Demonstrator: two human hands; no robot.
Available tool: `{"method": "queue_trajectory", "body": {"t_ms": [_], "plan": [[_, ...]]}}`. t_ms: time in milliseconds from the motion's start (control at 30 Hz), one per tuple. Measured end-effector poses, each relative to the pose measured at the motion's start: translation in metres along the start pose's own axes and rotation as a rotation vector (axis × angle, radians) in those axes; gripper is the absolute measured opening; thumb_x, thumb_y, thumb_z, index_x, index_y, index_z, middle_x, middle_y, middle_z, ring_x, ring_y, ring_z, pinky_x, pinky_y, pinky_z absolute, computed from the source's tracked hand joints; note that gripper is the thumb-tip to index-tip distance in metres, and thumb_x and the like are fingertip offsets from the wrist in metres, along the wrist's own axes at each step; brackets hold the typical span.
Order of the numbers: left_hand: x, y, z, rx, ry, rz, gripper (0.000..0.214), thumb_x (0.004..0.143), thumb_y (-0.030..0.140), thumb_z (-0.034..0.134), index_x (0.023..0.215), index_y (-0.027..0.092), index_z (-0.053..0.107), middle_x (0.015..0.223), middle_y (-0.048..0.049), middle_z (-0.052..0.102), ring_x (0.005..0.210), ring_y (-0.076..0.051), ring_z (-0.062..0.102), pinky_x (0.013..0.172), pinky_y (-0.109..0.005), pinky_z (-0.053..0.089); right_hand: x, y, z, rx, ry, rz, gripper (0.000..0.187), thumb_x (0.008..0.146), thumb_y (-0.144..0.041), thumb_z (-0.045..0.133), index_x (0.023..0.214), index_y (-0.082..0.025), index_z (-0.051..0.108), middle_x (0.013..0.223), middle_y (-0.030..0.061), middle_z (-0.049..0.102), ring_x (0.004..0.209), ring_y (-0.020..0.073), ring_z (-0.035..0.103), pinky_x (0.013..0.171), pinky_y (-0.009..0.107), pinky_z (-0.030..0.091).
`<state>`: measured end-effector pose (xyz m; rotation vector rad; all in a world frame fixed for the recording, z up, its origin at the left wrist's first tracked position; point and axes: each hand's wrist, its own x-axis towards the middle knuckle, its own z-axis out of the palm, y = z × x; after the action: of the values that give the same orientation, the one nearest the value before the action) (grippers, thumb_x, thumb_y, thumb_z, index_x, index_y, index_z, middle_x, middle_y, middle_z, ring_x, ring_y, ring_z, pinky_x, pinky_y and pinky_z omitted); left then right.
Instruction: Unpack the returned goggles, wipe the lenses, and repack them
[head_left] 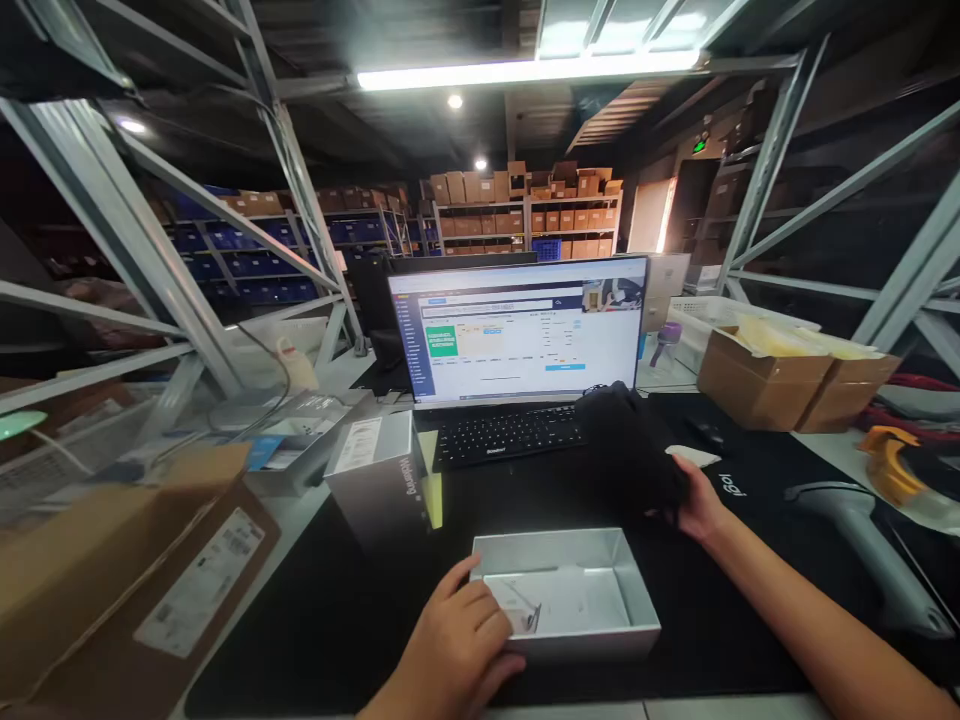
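My left hand (465,632) grips the left end of an open silver-grey box (637,605), its fingers over the wall. Inside the box, toward its left side, lies a small clear item with a dark thin part, too small to name. My right hand (703,502) is closed on the right edge of a dark black object (630,445), which looks soft and is held up in front of the keyboard. Its kind I cannot make out. Left of the keyboard, a grey box (375,480) with a white label stands upright, a yellow slip beside it.
Behind are a monitor (517,340) and a keyboard (510,435). On the right lie a mouse (705,432), a barcode scanner (862,540), a tape dispenser (896,470) and cartons (757,390). A large carton (142,570) stands at the left; metal frames flank the desk.
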<state>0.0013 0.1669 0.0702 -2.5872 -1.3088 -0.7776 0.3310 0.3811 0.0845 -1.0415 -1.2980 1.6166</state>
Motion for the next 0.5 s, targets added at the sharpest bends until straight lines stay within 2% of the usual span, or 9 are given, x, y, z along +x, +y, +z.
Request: {"method": "queue_trajectory", "body": {"t_ms": [133,267,400,467,500], "plan": [[0.035,-0.037,0.004,0.019,0.018,-0.078,0.011,0.082,0.02,0.072,0.086,0.022,0.063,0.077,-0.0001,0.067,0.077,-0.02,0.063,0.107,-0.055,0.04,-0.008,-0.006,-0.011,0.141,0.017,0.045,0.054,0.08,-0.069,0.038,0.079,-0.022,0.065,0.073,0.0095,0.072,0.068,0.028,0.069,0.055,0.038,0.052],[0.07,-0.071,0.009,-0.036,-0.017,-0.22,0.015,0.081,0.021,0.074,0.072,0.02,0.062,0.076,-0.0004,0.068,0.082,-0.021,0.064,0.107,-0.054,0.038,-0.014,-0.006,-0.009,0.069,-0.082,0.009,0.062,0.075,-0.076,0.039,0.078,-0.022,0.067,0.071,0.0102,0.072,0.069,0.0296,0.07,0.059,0.042,0.054],[0.09,-0.08,0.02,-0.053,0.049,-0.342,0.009,0.082,0.021,0.071,0.075,0.02,0.066,0.08,-0.0026,0.07,0.086,-0.025,0.065,0.1,-0.053,0.043,-0.021,0.005,0.006,-0.019,-0.28,0.003,0.061,0.064,-0.078,0.05,0.079,-0.022,0.069,0.067,0.0099,0.071,0.068,0.0304,0.07,0.068,0.046,0.055],[0.093,-0.078,0.024,-0.04,0.107,-0.374,0.002,0.083,0.019,0.068,0.084,0.02,0.067,0.087,-0.0041,0.072,0.092,-0.026,0.065,0.107,-0.057,0.037,-0.025,0.009,0.016,-0.043,-0.33,0.001,0.06,0.059,-0.074,0.057,0.086,-0.021,0.071,0.072,0.0103,0.072,0.071,0.0302,0.071,0.071,0.045,0.055],[0.092,-0.075,0.025,-0.046,0.154,-0.389,0.011,0.083,0.019,0.068,0.093,0.021,0.067,0.097,-0.0059,0.072,0.1,-0.027,0.065,0.112,-0.059,0.031,-0.028,0.011,0.021,-0.037,-0.347,-0.002,0.06,0.057,-0.071,0.06,0.089,-0.022,0.071,0.075,0.0106,0.072,0.073,0.0301,0.071,0.071,0.044,0.056]]}}
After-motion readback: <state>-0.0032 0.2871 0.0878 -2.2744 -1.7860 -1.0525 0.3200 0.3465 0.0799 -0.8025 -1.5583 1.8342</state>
